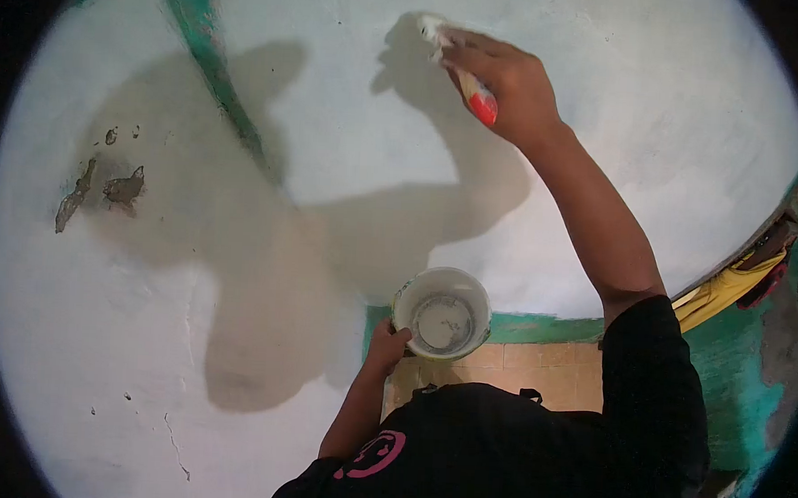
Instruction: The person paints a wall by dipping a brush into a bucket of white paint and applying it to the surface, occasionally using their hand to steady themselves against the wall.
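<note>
Head view, facing a white wall (pixel 654 109): the right hand (pixel 509 80) is raised, its grip wrapped tight round a red-handled brush (pixel 481 103) whose bristles press the wall near the top. Lower down, the left hand (pixel 386 345) pinches the rim of a white pail (pixel 441 313), seemingly almost empty, above a tiled floor (pixel 536 371). The painting looks mid-stroke; a further pass probably calls for dipping the brush in the pail.
</note>
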Demonstrator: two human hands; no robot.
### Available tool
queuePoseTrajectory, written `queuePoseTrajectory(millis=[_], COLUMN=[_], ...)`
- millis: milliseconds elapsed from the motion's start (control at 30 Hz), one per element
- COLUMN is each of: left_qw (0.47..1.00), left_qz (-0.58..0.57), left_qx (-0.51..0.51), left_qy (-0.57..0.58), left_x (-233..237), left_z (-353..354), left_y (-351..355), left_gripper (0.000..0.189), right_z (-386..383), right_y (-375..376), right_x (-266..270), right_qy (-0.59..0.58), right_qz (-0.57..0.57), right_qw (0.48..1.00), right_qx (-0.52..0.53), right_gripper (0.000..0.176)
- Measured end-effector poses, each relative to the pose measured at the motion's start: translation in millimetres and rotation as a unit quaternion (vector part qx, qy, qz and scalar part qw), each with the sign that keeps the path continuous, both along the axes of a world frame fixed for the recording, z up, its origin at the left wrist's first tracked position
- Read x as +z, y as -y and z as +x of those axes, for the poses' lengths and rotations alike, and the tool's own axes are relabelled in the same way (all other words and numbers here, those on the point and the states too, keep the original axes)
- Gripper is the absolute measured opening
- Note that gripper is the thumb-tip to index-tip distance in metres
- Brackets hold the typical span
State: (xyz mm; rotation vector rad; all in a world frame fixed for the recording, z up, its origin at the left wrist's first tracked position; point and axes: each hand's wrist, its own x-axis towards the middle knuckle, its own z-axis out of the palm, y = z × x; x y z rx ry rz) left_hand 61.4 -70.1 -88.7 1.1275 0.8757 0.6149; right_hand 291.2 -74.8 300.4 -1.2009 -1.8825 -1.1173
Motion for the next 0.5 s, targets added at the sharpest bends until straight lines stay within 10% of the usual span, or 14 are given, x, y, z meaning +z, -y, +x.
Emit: queuePoseTrajectory(millis=[100, 333, 500], left_qw=[1.0, 0.997, 0.996], left_qz=[-0.004, -0.068, -0.052], left_qx=[0.011, 0.035, 0.058], left_qy=[-0.017, 0.033, 0.033], left_x=[-5.3, 20.8, 0.8], left_z=[0.7, -4.0, -12.6], left_y=[1.1, 13.5, 8.7], left_gripper=[0.041, 0.037, 0.039], right_z=[-9.1, 1.3, -17.0], right_y=[-4.0, -21.1, -8.4], right_x=[-12.1, -131.0, -57.2], right_qy=[-0.063, 0.203, -0.038], right_qz=[-0.007, -0.159, -0.3], right_qw=[0.998, 0.965, 0.946], right_qx=[0.016, -0.05, -0.117], right_gripper=[0.032, 0.027, 0.027])
